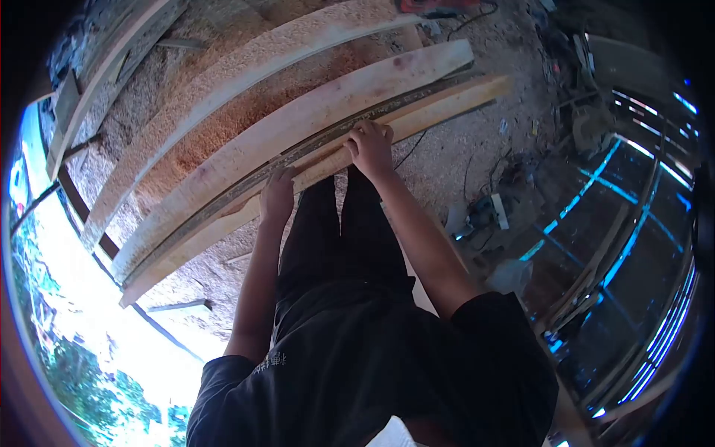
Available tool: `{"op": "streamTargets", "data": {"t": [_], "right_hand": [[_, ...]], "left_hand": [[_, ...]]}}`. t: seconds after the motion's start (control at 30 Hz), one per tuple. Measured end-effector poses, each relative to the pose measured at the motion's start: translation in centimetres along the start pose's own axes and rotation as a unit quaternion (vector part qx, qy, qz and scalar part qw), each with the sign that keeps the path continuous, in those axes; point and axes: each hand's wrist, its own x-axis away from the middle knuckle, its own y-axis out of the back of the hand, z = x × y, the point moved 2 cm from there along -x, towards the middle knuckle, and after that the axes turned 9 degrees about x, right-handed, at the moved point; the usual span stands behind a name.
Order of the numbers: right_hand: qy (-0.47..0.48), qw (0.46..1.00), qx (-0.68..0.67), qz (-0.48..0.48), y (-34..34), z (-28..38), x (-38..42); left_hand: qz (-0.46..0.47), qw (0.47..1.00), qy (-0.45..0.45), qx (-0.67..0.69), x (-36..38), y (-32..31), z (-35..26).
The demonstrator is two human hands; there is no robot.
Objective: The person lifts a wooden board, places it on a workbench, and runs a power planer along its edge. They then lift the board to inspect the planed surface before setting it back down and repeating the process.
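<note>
A long wooden plank (447,103) lies across in front of my legs, pale on its face with a dark, rough strip along its far edge. My left hand (277,197) rests on its near side left of the middle, fingers bent over the wood. Further right, my right hand (370,149) grips the same plank with curled fingers over its top. Just beyond it, and close alongside, is a second pale board (320,108) with a few knots. The undersides of both hands are hidden.
Another long curved board (223,93) lies farther out, among heaps of sawdust (261,104). A red tool (439,6) is at the top edge. To the right sit a power tool (484,214), cords and a plastic bag (510,276). Bright daylight enters at left.
</note>
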Motion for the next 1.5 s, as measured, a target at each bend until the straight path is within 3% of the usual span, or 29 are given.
{"op": "streamTargets", "data": {"t": [0.1,0.33,0.53,0.6,0.67,0.77,0.8,0.87,1.0,1.17,1.3,1.5], "right_hand": [[0.017,0.999,0.014,0.046,0.1,0.3,-0.8],[0.006,0.998,0.008,0.057,-0.2,0.7,-0.4],[-0.008,0.998,-0.05,-0.033,2.2,0.0,0.1],[-0.072,0.994,-0.051,-0.07,4.5,-1.8,-0.8],[-0.085,0.994,-0.036,-0.056,6.0,-3.9,-1.1],[-0.151,0.983,-0.079,0.072,6.3,-7.2,-1.1],[-0.152,0.983,-0.08,0.067,6.6,-7.4,-0.9],[-0.071,0.993,-0.076,-0.063,7.9,-7.5,0.1],[-0.056,0.989,-0.057,-0.121,10.0,-8.8,2.1],[-0.149,0.979,-0.115,-0.074,13.3,-12.8,5.3],[-0.155,0.972,-0.077,-0.16,16.1,-19.4,7.9],[-0.183,0.947,-0.113,-0.238,21.3,-32.7,10.2]], "left_hand": [[-0.05,0.998,0.03,0.034,0.0,-0.2,-0.4],[-0.108,0.99,0.032,0.08,-0.2,-0.3,-0.5],[-0.102,0.99,0.055,0.075,-0.1,-1.0,0.4],[-0.106,0.988,0.068,0.093,-0.1,-1.1,0.4],[-0.107,0.988,0.062,0.091,-0.1,-1.2,0.4],[-0.114,0.99,0.047,0.074,-0.2,-0.9,-0.2],[-0.118,0.99,0.039,0.063,-0.1,-0.8,-0.4],[-0.107,0.993,0.039,0.044,0.0,-0.4,-0.7],[-0.062,0.997,0.043,0.027,-0.6,0.7,-2.4],[-0.064,0.998,-0.017,0.001,-2.0,0.8,-6.7],[-0.04,0.995,-0.085,-0.025,-4.3,-1.0,-12.7],[-0.066,0.978,-0.189,-0.053,-9.0,-7.4,-27.1]]}}
